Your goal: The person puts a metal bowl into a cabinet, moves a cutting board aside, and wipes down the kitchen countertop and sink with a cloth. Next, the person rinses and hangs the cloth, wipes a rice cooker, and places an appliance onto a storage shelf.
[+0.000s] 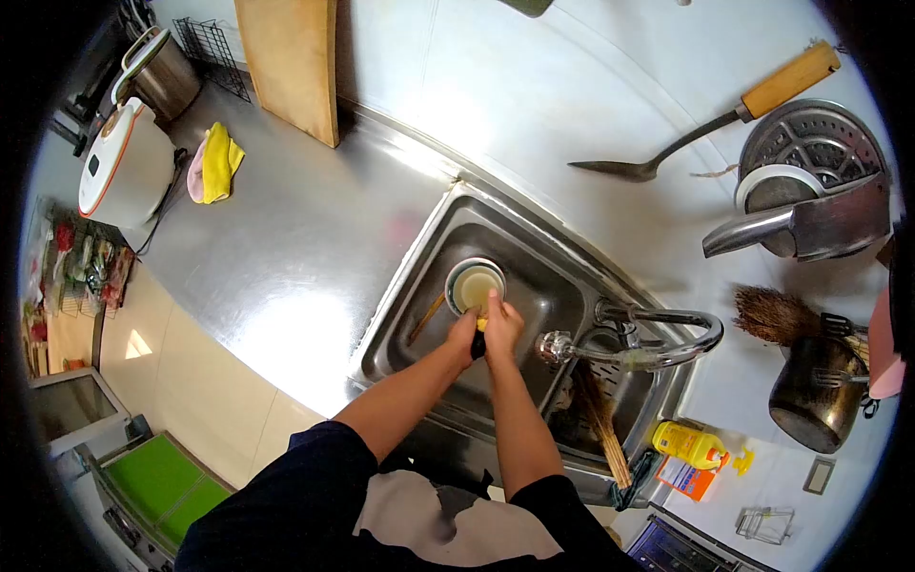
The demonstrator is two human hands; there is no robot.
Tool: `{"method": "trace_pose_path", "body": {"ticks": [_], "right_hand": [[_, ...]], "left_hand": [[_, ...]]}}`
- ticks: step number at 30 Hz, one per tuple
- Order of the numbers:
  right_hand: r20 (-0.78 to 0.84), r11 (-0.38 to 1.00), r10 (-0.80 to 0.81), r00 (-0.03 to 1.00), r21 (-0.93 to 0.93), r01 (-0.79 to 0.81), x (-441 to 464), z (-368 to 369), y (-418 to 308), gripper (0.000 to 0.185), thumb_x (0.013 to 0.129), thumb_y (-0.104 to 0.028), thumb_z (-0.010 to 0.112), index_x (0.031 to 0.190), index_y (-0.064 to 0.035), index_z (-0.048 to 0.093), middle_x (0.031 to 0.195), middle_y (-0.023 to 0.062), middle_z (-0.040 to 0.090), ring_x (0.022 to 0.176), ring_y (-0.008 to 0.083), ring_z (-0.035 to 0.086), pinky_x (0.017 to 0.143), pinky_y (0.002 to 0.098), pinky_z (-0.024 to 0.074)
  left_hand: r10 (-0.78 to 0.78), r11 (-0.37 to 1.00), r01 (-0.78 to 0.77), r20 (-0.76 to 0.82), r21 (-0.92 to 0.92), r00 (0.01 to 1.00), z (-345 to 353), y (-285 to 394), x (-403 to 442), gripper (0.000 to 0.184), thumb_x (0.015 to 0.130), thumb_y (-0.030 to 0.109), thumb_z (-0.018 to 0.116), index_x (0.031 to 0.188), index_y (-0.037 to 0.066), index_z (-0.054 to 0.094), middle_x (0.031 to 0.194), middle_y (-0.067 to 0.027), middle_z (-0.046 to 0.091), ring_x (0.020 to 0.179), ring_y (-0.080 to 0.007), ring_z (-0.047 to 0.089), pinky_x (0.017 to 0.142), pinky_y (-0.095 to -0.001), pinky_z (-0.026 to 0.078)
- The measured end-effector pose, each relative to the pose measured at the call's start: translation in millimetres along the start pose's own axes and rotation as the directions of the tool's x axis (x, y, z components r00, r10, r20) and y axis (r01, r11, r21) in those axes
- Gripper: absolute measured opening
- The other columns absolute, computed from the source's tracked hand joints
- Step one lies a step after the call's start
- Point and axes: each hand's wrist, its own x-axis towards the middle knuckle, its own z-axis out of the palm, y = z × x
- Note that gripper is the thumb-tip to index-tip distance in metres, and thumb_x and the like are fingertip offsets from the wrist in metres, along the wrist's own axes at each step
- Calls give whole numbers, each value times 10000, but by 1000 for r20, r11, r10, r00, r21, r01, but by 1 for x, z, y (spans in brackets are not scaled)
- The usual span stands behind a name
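My left hand (463, 334) and my right hand (503, 330) are close together over the sink (545, 303), fingers curled inward. Between them shows a small yellow thing (482, 325) with a dark part below it; most of it is hidden, so I cannot tell its kind. Just beyond my fingertips, a round bowl (476, 283) with a pale inside sits in the basin, its near rim partly covered by my hands. A brown stick, perhaps a chopstick (426, 318), lies left of the bowl.
A curved faucet (686, 336) stands right of my hands. A whisk brush (602, 419) lies in the smaller basin. Beside it are a yellow bottle (688, 443), and further right a dark pot (818, 396). A yellow cloth (221, 162) and a cooker (126, 162) are on the left counter.
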Motion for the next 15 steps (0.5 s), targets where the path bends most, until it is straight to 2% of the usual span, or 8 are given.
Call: {"method": "trace_pose_path", "body": {"ticks": [3,4,5,6,7,9,10,15], "right_hand": [[102,994,-81,992,-61,87,-12,-12,5,313,898,-258,623,766,26,633,745,64,649,671,121,572,635,292,466],[199,868,-450,871,-131,479,-18,-16,8,273,896,-230,620,793,23,627,802,87,663,735,139,594,690,296,470],[312,593,-730,609,-154,790,-22,-18,11,234,893,-202,618,819,19,622,860,111,676,800,157,617,745,300,474],[323,535,-775,544,-124,836,-34,-19,-3,155,894,-144,599,876,8,624,934,134,681,891,187,628,822,309,465],[327,535,-773,544,-125,835,-45,-18,-13,155,894,-144,599,876,8,624,934,134,681,891,187,628,822,309,465],[185,795,-607,773,110,597,-59,-14,-27,151,915,-114,558,888,18,627,924,126,679,896,185,626,830,317,474],[114,838,-545,830,69,541,-54,-13,-21,219,951,-133,510,813,15,595,806,73,649,759,136,594,704,290,475],[138,915,-368,919,231,331,-33,-3,-31,429,977,-285,501,621,-49,460,554,-14,449,512,68,401,477,260,318]], "left_hand": [[-164,986,165,118,-1,979,-12,15,-5,449,955,452,417,1157,68,533,1063,-97,597,922,-251,595,798,-373,496],[-238,971,238,139,17,961,-15,15,-5,460,957,471,409,1167,80,528,1068,-90,594,930,-246,593,814,-370,495],[-311,950,309,159,38,937,-17,15,-5,471,958,491,401,1178,92,523,1073,-84,591,939,-240,591,829,-366,493],[-216,971,232,219,-50,952,-6,20,-23,457,965,482,392,1168,95,522,1058,-86,590,937,-234,593,846,-370,492],[-116,977,159,268,-145,956,2,20,-33,442,972,474,383,1158,98,522,1043,-89,588,936,-229,596,862,-375,490],[-13,983,66,297,-171,955,1,4,-18,428,990,454,353,1126,87,525,1009,-89,592,937,-230,597,881,-377,482],[-15,973,88,325,-212,946,3,3,-20,397,990,438,366,1099,97,537,994,-79,605,922,-222,600,859,-371,488],[-21,941,99,236,-322,971,20,9,-28,322,986,364,421,1041,83,568,949,-85,631,846,-216,610,762,-360,510]]}}
